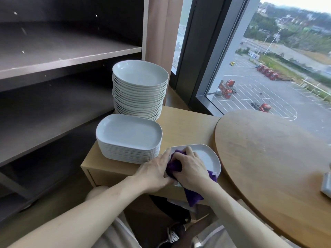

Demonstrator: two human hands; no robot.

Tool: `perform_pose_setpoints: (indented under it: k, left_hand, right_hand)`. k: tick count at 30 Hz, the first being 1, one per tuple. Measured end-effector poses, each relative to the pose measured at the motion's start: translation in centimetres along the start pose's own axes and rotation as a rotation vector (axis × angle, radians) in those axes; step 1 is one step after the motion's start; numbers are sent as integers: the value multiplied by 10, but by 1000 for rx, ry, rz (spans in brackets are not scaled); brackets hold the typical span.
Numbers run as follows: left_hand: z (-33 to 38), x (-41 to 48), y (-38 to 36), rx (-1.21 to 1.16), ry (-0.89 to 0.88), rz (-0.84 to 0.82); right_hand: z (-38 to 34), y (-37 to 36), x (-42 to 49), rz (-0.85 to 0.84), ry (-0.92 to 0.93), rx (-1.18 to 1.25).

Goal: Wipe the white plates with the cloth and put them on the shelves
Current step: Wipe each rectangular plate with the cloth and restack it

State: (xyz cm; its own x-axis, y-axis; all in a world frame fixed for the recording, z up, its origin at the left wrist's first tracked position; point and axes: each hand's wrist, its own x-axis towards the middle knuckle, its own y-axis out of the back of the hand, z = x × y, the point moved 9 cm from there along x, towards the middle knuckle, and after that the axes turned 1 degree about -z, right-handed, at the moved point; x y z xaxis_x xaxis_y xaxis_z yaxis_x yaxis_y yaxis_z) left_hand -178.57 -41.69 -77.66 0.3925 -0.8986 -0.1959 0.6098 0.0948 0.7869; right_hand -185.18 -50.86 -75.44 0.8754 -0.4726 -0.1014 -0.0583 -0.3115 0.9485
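**Purple cloth down on a white plate at the cabinet's front corner**

Holds one white plate (206, 156) tilted over the front right corner of the pale wooden cabinet (188, 126), with its near end past the cabinet's front edge. Grips the plate's left rim with the left hand (154, 174), fingers stretched along the edge. Bunches the purple cloth (174, 164) in the right hand (191, 169), knuckles up, fingers clenched round the fabric. Presses that wad onto the plate's left half. Leaves a loose, fuzzy tail of cloth drooping below the cabinet's front edge.

And the plate itself: smooth, glossy, a rounded rectangle with a shallow raised rim. Shows its bare right half in pale, even light.

Now across the cabinet's top. Carries a low stack (129, 136) of the same rounded-rectangle plates at the front left, rims lined up in neat thin layers. Carries a tall stack (141, 86) of deeper oval plates at the back, its edges a little uneven.

Left of the cabinet: dark shelves (62, 54), flat matte boards with pale front edges. Right of the cabinet, overlapping its end: a round table (277, 167) in warm wood, lightly marked. Behind the cabinet: a dark-framed window (268, 68).
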Motion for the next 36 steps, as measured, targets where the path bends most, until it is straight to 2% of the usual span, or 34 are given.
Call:
perform_pose_setpoints:
  k: [6,12,19,22,27,36]
  left_hand:
    - [-3,0,0,9,22,-19]
    - [-7,1,-7,65,12,-55]
    - [-13,4,-13,7,18,-90]
    - [-17,5,-17,-20,33,-99]
    - [-19,4,-17,-89,36,-90]
    - [-7,2,-20,-121,-3,-103]
  right_hand:
    - [24,4,-14,-48,12,-5]
    - [56,21,-7,-49,-123,-106]
    - [98,52,17,145,-390,51]
    - [88,39,23,195,-465,-5]
    - [58,23,23,312,-377,-179]
    - [31,12,27,279,-265,-174]
